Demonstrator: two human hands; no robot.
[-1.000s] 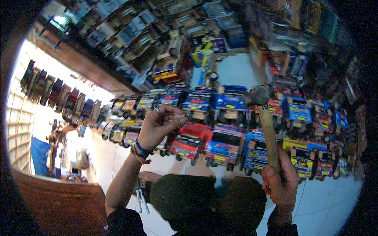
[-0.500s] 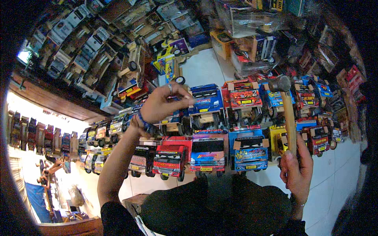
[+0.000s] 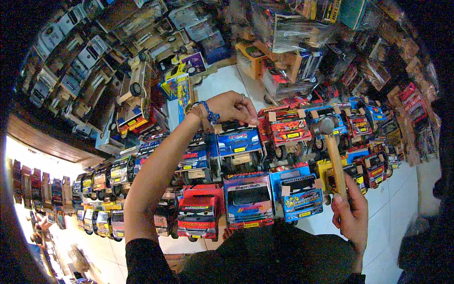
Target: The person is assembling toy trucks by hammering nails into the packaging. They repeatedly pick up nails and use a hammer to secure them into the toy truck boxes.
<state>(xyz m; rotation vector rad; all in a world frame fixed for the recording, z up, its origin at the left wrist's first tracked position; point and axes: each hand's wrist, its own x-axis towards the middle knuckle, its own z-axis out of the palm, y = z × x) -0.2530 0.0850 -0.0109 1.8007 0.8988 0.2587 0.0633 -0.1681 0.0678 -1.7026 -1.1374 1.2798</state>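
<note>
The wooden-handled hammer (image 3: 333,156) has a pale brown handle and a grey metal head. The cardboard toy truck with blue cab (image 3: 238,142) stands above a red toy truck (image 3: 201,210). The beaded bracelet (image 3: 210,115) is blue. The floor (image 3: 215,80) is white tile.

Left hand (image 3: 231,106) above the toy trucks (image 3: 248,199); right hand (image 3: 351,215), with hammer (image 3: 331,151), at their right.

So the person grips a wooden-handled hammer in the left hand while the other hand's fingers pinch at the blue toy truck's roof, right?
Not quite: the head view shows the hammer in the right hand. It is the left hand whose fingers pinch at the roof of the blue toy truck.
</note>
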